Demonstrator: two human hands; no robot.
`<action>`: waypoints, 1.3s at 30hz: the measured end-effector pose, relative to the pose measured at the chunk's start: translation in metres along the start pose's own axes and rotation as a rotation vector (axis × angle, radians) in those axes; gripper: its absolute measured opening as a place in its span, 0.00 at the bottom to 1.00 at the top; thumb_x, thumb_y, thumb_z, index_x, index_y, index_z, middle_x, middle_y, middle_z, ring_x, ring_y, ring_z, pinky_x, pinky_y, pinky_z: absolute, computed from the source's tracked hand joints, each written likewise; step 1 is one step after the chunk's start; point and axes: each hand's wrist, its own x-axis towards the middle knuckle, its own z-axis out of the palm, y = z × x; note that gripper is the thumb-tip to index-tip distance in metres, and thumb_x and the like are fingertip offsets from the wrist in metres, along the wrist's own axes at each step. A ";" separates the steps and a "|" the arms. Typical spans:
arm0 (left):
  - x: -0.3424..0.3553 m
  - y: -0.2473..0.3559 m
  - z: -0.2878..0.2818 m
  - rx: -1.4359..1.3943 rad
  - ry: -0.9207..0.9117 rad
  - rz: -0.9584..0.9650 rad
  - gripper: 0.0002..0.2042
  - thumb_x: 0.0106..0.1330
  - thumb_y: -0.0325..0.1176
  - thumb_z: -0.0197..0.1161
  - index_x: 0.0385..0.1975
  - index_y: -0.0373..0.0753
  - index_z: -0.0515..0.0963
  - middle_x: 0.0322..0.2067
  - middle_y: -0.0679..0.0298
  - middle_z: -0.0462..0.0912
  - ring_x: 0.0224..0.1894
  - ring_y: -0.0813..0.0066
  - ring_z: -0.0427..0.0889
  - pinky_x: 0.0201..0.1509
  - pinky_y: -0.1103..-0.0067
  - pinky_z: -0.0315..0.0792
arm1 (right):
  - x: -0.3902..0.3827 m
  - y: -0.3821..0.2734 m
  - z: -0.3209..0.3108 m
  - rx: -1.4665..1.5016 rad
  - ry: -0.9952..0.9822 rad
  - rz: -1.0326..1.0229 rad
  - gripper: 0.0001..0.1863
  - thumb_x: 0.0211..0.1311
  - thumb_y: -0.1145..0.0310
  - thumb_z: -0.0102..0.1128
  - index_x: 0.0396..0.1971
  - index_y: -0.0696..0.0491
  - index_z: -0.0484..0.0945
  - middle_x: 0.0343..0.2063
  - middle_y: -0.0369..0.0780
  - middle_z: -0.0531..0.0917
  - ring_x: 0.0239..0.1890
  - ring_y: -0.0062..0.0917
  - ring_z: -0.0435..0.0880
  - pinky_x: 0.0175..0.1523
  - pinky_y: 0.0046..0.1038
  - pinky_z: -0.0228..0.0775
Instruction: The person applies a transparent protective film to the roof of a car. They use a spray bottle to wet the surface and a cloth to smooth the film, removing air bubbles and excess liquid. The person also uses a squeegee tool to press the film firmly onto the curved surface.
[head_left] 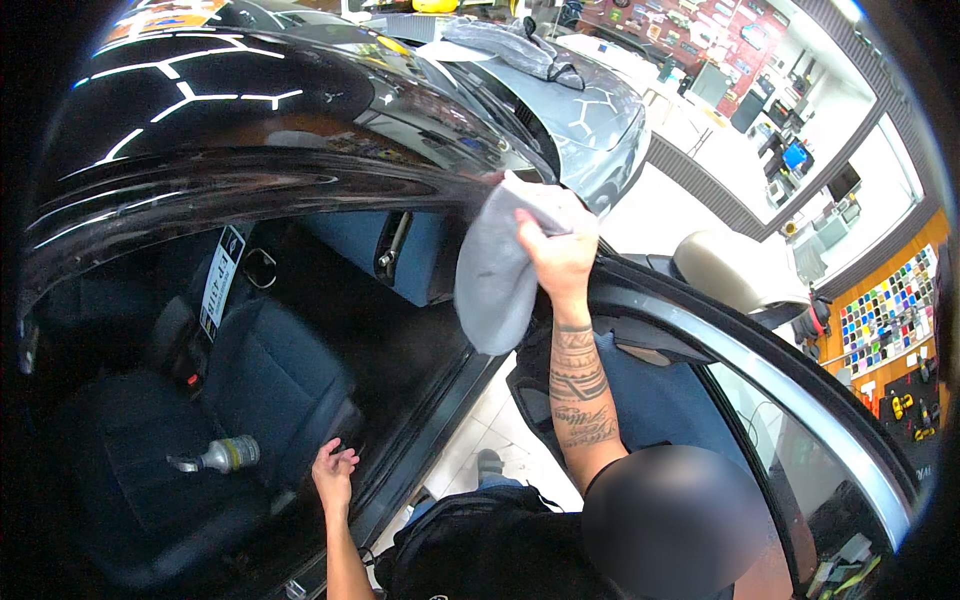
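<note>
My right hand (562,250), arm raised, grips a grey cloth (495,280). The cloth hangs down from the hand beside the front end of the black car's roof (300,110), at the top of the open doorway. Whether it touches the car I cannot tell. Low on the left, my left hand (335,478) is held out by the doorway near the dark front seat (270,370), fingers apart and slightly curled, with nothing visible in them. On that seat lies a clear spray bottle (232,455) with a yellowish label.
The car door (790,400) stands open to my right, with a pale mirror housing (735,270). A number plate (222,280) rests inside the car. Beyond is a grey car (570,100) with a dark bundle on it. Colour samples (890,310) hang at far right.
</note>
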 end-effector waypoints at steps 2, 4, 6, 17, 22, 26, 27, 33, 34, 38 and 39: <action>0.002 0.003 -0.002 -0.001 0.001 0.001 0.17 0.63 0.24 0.55 0.51 0.30 0.69 0.36 0.52 0.83 0.32 0.73 0.83 0.35 0.81 0.75 | -0.001 0.015 -0.011 0.045 0.103 0.189 0.12 0.49 0.78 0.64 0.36 0.62 0.80 0.32 0.39 0.84 0.34 0.19 0.80 0.43 0.21 0.72; 0.002 0.000 -0.004 -0.027 -0.011 0.009 0.17 0.62 0.23 0.54 0.52 0.30 0.69 0.36 0.52 0.83 0.32 0.72 0.83 0.35 0.81 0.75 | -0.001 0.018 -0.014 0.056 0.095 0.179 0.12 0.49 0.78 0.65 0.36 0.61 0.80 0.31 0.38 0.83 0.33 0.19 0.80 0.42 0.21 0.72; 0.000 -0.004 -0.007 -0.022 0.000 -0.006 0.17 0.62 0.22 0.53 0.52 0.30 0.69 0.35 0.52 0.83 0.32 0.72 0.83 0.35 0.81 0.75 | 0.002 0.010 -0.005 0.056 0.079 0.130 0.13 0.46 0.78 0.66 0.35 0.61 0.81 0.29 0.39 0.84 0.30 0.18 0.81 0.38 0.20 0.72; -0.017 -0.008 -0.014 -0.045 0.039 -0.073 0.17 0.62 0.21 0.51 0.52 0.30 0.69 0.36 0.51 0.82 0.33 0.72 0.83 0.36 0.80 0.76 | 0.006 -0.054 0.052 -0.452 0.076 -0.284 0.13 0.44 0.79 0.63 0.34 0.61 0.80 0.29 0.44 0.83 0.27 0.27 0.84 0.34 0.24 0.75; -0.005 0.001 -0.014 0.005 0.002 -0.042 0.17 0.62 0.22 0.52 0.52 0.30 0.69 0.36 0.52 0.83 0.34 0.71 0.83 0.37 0.80 0.75 | 0.015 -0.054 0.040 -0.327 -0.040 -0.433 0.13 0.42 0.80 0.63 0.33 0.60 0.80 0.30 0.45 0.83 0.29 0.31 0.84 0.38 0.25 0.75; -0.004 0.016 -0.008 0.001 -0.009 -0.043 0.17 0.62 0.22 0.51 0.52 0.29 0.69 0.37 0.51 0.82 0.34 0.71 0.83 0.37 0.80 0.75 | 0.010 -0.029 0.006 0.066 0.030 0.115 0.10 0.50 0.79 0.62 0.36 0.61 0.80 0.28 0.39 0.84 0.31 0.18 0.80 0.39 0.20 0.71; -0.006 0.016 -0.006 0.005 -0.015 -0.047 0.17 0.62 0.21 0.51 0.52 0.29 0.69 0.37 0.51 0.82 0.34 0.71 0.83 0.37 0.80 0.75 | 0.010 -0.025 0.006 0.078 0.037 0.101 0.10 0.50 0.79 0.62 0.35 0.61 0.80 0.28 0.39 0.84 0.31 0.18 0.80 0.39 0.20 0.71; -0.017 -0.006 -0.014 -0.029 0.014 -0.082 0.18 0.59 0.19 0.50 0.51 0.29 0.69 0.36 0.50 0.82 0.33 0.70 0.84 0.36 0.81 0.75 | 0.021 -0.061 0.032 0.001 -0.016 -0.086 0.10 0.51 0.79 0.62 0.36 0.62 0.79 0.28 0.41 0.83 0.30 0.21 0.81 0.37 0.22 0.71; -0.018 -0.008 -0.015 -0.022 0.017 -0.085 0.18 0.59 0.20 0.50 0.51 0.29 0.69 0.36 0.50 0.82 0.33 0.70 0.84 0.36 0.81 0.75 | 0.023 -0.067 0.037 0.003 -0.018 -0.121 0.10 0.52 0.78 0.63 0.36 0.61 0.79 0.28 0.40 0.83 0.30 0.20 0.80 0.38 0.21 0.71; -0.022 -0.010 -0.021 -0.019 0.035 -0.084 0.18 0.59 0.20 0.49 0.51 0.29 0.70 0.35 0.49 0.83 0.33 0.69 0.84 0.36 0.81 0.75 | 0.031 -0.101 0.059 -0.096 -0.033 -0.320 0.10 0.51 0.79 0.62 0.36 0.60 0.79 0.29 0.42 0.82 0.31 0.26 0.81 0.39 0.23 0.71; -0.022 -0.010 -0.022 -0.022 0.037 -0.081 0.18 0.59 0.20 0.49 0.51 0.29 0.70 0.35 0.49 0.83 0.33 0.69 0.84 0.36 0.81 0.75 | 0.032 -0.109 0.064 -0.139 -0.039 -0.387 0.10 0.50 0.80 0.62 0.36 0.60 0.79 0.29 0.44 0.82 0.31 0.28 0.82 0.39 0.24 0.72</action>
